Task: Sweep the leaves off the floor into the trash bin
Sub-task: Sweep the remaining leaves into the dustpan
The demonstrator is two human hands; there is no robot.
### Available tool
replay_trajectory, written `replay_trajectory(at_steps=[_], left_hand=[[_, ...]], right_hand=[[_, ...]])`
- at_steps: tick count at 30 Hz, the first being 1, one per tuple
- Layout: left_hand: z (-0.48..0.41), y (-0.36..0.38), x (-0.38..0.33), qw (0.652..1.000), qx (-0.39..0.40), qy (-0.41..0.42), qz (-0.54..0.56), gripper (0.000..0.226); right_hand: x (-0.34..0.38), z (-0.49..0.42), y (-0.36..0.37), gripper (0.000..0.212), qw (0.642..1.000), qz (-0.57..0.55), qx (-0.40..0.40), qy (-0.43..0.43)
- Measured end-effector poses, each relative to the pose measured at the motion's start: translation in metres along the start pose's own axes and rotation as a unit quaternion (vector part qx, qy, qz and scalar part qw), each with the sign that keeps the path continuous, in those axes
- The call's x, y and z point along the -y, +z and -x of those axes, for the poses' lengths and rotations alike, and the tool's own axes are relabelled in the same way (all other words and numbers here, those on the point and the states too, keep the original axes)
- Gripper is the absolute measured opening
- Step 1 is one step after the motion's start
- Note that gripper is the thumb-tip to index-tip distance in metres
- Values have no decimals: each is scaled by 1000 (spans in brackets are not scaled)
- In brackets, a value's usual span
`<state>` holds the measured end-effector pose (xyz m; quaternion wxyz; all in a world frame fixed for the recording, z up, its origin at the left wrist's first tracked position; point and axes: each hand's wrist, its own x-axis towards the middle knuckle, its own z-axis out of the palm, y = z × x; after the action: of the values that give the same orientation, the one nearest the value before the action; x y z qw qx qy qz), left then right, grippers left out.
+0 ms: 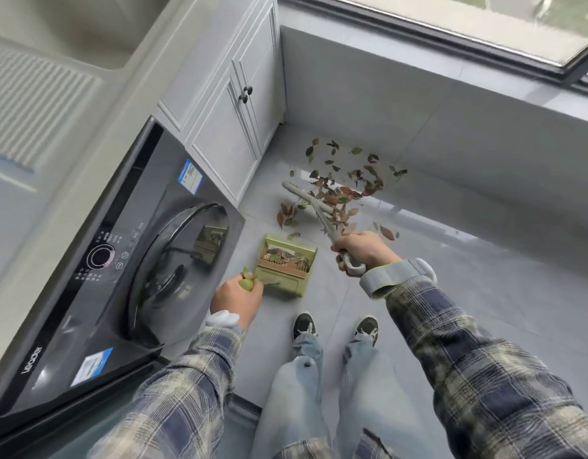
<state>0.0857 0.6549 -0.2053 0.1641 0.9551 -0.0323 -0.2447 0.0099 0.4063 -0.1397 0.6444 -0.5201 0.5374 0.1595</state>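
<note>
- My right hand [362, 250] gripped the broom [314, 203] handle; my left hand [236, 294] clutched the dustpan [286, 263] handle.
- Most leaves [345, 183] littered the floor [468, 293] near its far edge; some sat in the dustpan (a start!); trash bin unseen.

Floor [468, 309]: grey tile, smooth, glossy, faintly reflective.
Leaves [344, 192]: dry, matt, curled.
Dustpan [282, 283]: pale green plastic, smooth, satin.
Broom [319, 208]: grey-green plastic handle, smooth, matt.
Washing machine [97, 293]: dark glossy front, shiny round door.
Cabinet [219, 134]: white painted panels, matt, with dark knobs [245, 94].
Sleeves [468, 342]: soft woven plaid cloth.
Jeans [295, 392]: faded denim.
</note>
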Motion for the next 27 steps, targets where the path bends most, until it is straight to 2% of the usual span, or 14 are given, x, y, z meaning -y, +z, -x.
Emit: replay_trajectory(at_steps=[5, 9, 15, 18, 23, 27], left_hand=[[-22, 1, -22, 1000, 7, 9, -10, 29], [-34, 2, -31, 1000, -4, 17, -14, 31], [-47, 4, -34, 999, -19, 20, -24, 33], [-50, 4, -37, 999, -22, 29, -26, 32], [-57, 1, -42, 999, -22, 39, -21, 31], [-57, 1, -40, 999, -19, 34, -23, 32]], right_hand=[[6, -11, 16, 16, 1000, 14, -6, -2], [28, -22, 18, 3, 999, 46, 0, -8], [40, -38, 39, 5, 996, 83, 17, -17], [38, -45, 48, 10, 990, 139, 21, -20], [29, -42, 49, 12, 979, 195, 47, 30], [29, -32, 36, 13, 980, 166, 80, 76]])
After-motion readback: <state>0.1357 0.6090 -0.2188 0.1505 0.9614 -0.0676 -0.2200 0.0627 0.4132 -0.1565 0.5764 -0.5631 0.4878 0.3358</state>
